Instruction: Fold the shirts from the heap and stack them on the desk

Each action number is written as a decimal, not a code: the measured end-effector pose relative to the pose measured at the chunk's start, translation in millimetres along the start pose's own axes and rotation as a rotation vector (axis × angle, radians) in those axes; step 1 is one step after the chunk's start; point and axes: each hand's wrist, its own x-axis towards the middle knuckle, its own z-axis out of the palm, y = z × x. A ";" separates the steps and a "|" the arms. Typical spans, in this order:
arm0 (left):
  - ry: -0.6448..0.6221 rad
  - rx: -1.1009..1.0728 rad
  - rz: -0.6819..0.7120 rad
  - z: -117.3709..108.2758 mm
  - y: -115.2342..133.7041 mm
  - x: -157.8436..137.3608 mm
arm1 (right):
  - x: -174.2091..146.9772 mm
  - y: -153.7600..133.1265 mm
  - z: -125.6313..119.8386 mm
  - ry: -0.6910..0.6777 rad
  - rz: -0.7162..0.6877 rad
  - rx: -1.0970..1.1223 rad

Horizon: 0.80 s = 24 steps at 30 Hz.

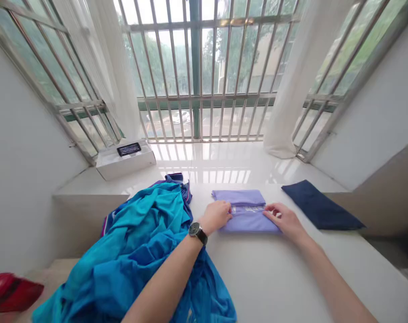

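A lavender folded garment [251, 223] lies flat on the white table, with a strip of printed lettering showing between its two folded parts. At its left edge, my left hand [218, 216], with a watch [197, 232] on the wrist, pinches the cloth. My right hand [283, 220] grips the right edge between thumb and fingers. Under and beside my left forearm spreads a loose heap of blue clothes [146, 233]. A dark navy folded garment [320, 206] rests to the right of my right hand.
A white box [123, 163] with a dark, patterned flat item [129, 149] on top stands on the sill at the back left. Barred windows [197, 80] and white curtains [288, 98] rise behind the white table [278, 273]. Something red [12, 291] shows at lower left.
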 end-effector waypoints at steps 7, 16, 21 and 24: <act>0.128 -0.036 0.243 -1.6 26.0 -3.1 | -2.4 -38.6 1.0 0.096 -0.123 -0.145; 0.126 0.104 0.482 42.0 42.9 -9.2 | -2.0 -34.7 23.2 0.007 -0.040 -0.011; 0.106 0.003 0.461 39.6 38.1 -4.6 | -2.4 -31.7 20.2 0.028 -0.055 0.034; 0.173 -0.117 0.357 28.7 29.4 1.7 | -2.3 -31.3 15.4 0.118 -0.080 0.011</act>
